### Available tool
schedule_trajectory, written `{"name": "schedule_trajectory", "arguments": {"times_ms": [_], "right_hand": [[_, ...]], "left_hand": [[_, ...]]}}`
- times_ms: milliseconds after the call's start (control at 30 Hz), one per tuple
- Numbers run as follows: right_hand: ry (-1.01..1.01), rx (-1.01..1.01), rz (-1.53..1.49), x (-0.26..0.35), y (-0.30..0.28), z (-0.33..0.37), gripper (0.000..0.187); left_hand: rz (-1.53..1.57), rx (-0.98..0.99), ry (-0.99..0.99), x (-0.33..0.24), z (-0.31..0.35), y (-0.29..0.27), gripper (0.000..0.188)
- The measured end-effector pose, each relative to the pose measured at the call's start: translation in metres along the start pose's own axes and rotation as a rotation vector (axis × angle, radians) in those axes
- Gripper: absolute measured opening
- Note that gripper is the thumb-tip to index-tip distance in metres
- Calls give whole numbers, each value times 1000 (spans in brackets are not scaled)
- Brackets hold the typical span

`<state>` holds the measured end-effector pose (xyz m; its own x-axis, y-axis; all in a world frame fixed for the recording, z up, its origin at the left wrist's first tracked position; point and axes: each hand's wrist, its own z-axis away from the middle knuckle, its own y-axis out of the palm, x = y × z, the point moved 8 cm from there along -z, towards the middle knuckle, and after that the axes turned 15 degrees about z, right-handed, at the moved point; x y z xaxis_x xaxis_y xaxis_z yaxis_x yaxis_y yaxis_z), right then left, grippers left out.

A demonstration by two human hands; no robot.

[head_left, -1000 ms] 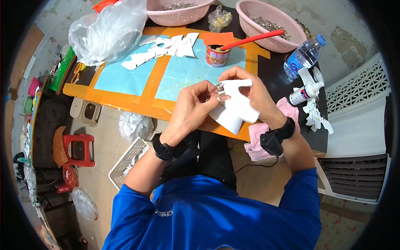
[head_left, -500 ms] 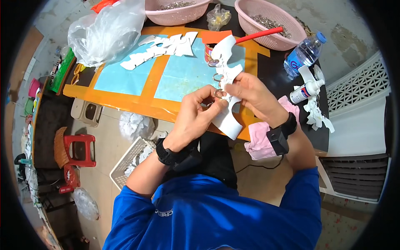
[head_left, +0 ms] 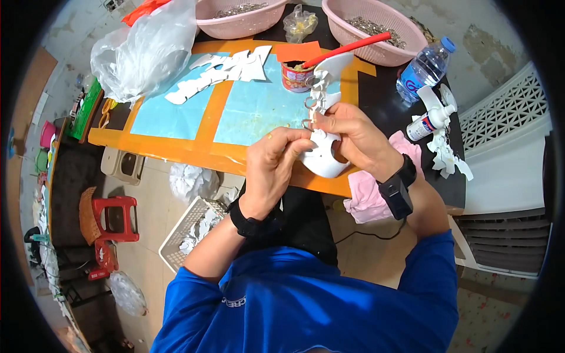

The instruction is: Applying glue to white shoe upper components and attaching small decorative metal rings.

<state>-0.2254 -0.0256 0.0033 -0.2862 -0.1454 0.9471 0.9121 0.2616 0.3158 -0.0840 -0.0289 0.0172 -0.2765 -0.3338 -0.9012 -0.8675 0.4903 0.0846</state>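
Observation:
A white, wavy-edged cut-out strip (head_left: 321, 162) is held over the table's near edge, its lower end curled and its far end rising beside a red tin (head_left: 294, 80). Small metal rings (head_left: 307, 125) stick out along its left side. Fingers closed, my right hand (head_left: 366, 141) grips the strip's right edge at mid-length. My left hand (head_left: 269, 167) pinches at the left edge just below the rings, with a yellowish smear on one finger; whether a ring is in that pinch is hidden. A red stick (head_left: 350, 49) leans in the tin, which contains brownish paste.
More white cut-outs (head_left: 238, 66) lie on the blue-and-orange tabletop (head_left: 200, 126), near a plastic bag (head_left: 141, 56). Pink baskets (head_left: 406, 50) of metal pieces stand behind. Rightward are a water bottle (head_left: 426, 69), a white bottle (head_left: 429, 123) and a pink cloth (head_left: 368, 197).
The strip's lower end has curled up and its far end has tilted, uncovering more of the red tin. Both hands still grip it; the left has shifted slightly down and left.

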Motion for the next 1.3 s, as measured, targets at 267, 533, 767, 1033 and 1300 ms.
{"name": "schedule_trajectory", "arguments": {"times_ms": [267,533,767,1033,1300], "right_hand": [[-13,-75,84,5,-4,0,38],[-41,-133,214,4,-5,0,43],[16,-230,315,7,-1,3,44],[-98,-150,437,8,9,2,58],[-103,-85,462,16,6,3,66]], "left_hand": [[444,-91,-285,23,-1,-4,43],[109,216,-425,17,-13,7,24],[268,-7,-355,44,-9,-9,23],[600,-269,-336,30,-5,-2,18],[854,-309,-663,41,9,0,30]]}}
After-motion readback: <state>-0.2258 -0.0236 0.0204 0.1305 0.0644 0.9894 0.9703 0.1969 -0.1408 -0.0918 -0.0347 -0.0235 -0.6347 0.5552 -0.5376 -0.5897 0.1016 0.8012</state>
